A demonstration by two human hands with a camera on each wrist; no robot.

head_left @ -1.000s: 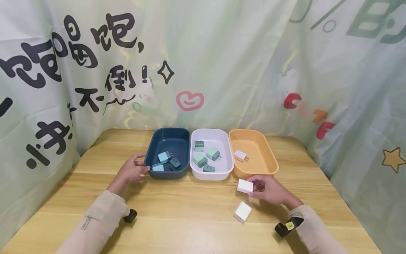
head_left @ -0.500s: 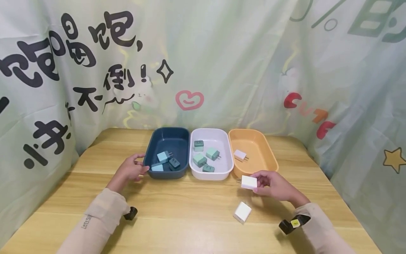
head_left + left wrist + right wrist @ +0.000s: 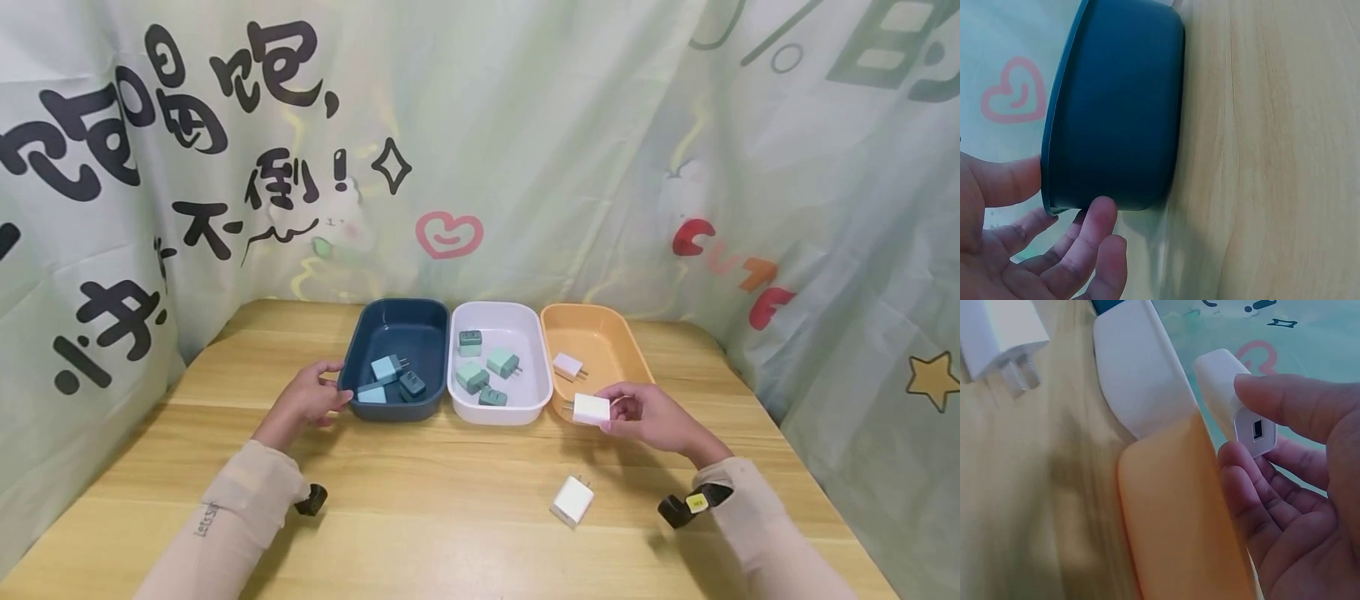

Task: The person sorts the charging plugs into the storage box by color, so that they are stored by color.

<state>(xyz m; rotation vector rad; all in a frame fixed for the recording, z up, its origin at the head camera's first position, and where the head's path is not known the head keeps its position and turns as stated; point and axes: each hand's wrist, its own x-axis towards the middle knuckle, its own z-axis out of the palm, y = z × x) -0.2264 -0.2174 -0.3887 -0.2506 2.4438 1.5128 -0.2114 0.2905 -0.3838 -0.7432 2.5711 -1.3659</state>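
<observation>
My right hand (image 3: pixel 651 423) pinches a white USB wall charger (image 3: pixel 592 409) between thumb and fingers, over the front edge of the orange tray (image 3: pixel 637 362). Its prongs point left in the head view; the USB port end of this charger (image 3: pixel 1254 434) faces the palm in the right wrist view. My left hand (image 3: pixel 303 398) rests at the front left corner of the dark blue tray (image 3: pixel 408 321), thumb against the rim and other fingers loosely bent beside the wall. A second white charger (image 3: pixel 572 501) lies on the table, in front of the orange tray.
Between the other trays stands a white tray (image 3: pixel 498 321) with several green chargers (image 3: pixel 502 362). Light blue and dark chargers (image 3: pixel 412 384) lie in the dark blue tray. One white charger (image 3: pixel 568 367) is in the orange tray. A printed curtain (image 3: pixel 555 167) hangs behind the wooden table (image 3: pixel 420 517).
My right hand has lifted the white charger from in front of the orange tray to over its front edge, moving away from me and slightly right. The left hand stays at the dark blue tray.
</observation>
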